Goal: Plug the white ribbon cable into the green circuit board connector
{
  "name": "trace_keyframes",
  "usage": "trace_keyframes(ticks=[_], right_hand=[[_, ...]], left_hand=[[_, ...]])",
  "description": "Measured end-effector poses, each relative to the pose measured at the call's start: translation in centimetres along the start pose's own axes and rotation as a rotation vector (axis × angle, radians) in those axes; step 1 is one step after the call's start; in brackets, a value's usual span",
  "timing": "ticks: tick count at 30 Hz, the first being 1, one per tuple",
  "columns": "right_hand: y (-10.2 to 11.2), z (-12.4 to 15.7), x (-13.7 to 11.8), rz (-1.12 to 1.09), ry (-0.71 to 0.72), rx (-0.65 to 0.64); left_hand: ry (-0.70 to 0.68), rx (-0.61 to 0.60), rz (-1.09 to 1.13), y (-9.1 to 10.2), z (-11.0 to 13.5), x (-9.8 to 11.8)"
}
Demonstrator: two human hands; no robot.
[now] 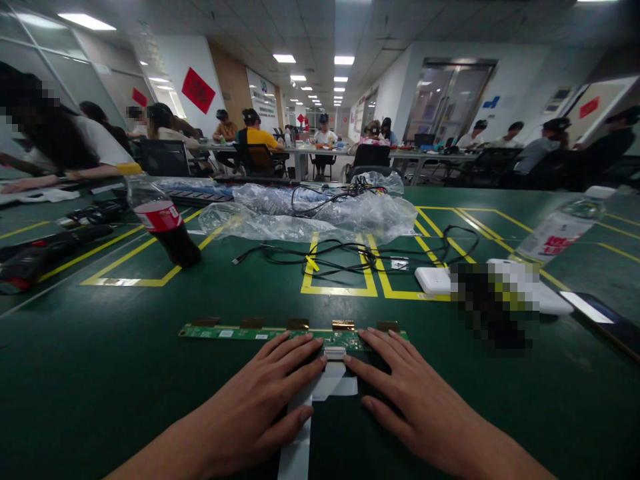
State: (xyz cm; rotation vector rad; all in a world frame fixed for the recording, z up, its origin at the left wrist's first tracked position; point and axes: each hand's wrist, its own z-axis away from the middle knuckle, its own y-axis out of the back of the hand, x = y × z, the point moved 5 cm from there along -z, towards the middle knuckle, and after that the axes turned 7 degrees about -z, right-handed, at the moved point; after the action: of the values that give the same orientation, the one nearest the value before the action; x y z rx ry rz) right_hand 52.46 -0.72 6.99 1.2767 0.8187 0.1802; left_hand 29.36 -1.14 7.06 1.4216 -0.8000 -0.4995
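Observation:
A long, narrow green circuit board (273, 335) lies flat on the table, with several copper-brown tabs along its far edge. A white connector (335, 354) sits at its near edge, and a flat white ribbon cable (296, 443) runs from it toward me, folded just below. My left hand (273, 393) is open, fingers stretched over the board's near edge, its index fingertip at the connector's left end. On the other side, my right hand (405, 383) is open too, fingertips on the board and index fingertip by the connector's right end. Both hands cover parts of the board.
Beyond the board lie tangled black cables (345, 257) and clear plastic wrap (310, 213). A cola bottle (167, 227) stands left, a clear bottle (557, 230) right. A white case (433, 280) and a phone (607, 320) lie at right. A person (65, 133) sits at far left.

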Motion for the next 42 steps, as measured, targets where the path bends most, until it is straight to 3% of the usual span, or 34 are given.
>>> trace_keyframes(ticks=[6, 11, 16, 22, 36, 42], right_hand=[[-0.1, -0.1, 0.0, 0.026, 0.000, 0.004], [-0.1, -0.1, -0.1, 0.033, -0.002, 0.015], [-0.3, -0.2, -0.1, 0.037, -0.013, 0.013], [-0.4, -0.4, -0.1, 0.055, -0.009, 0.041], [-0.6, -0.3, 0.2, 0.085, 0.036, 0.074], [0.0, 0.0, 0.4, 0.011, 0.070, 0.101]], left_hand=[[0.061, 0.060, -0.024, 0.0, 0.1, 0.1], [0.023, 0.014, -0.036, -0.1, -0.1, 0.4], [0.034, 0.059, -0.033, 0.0, 0.0, 0.3], [-0.006, -0.031, -0.025, 0.0, 0.0, 0.2], [0.014, -0.031, -0.003, -0.2, -0.4, -0.1], [0.153, 0.031, -0.039, 0.3, 0.1, -1.3]])
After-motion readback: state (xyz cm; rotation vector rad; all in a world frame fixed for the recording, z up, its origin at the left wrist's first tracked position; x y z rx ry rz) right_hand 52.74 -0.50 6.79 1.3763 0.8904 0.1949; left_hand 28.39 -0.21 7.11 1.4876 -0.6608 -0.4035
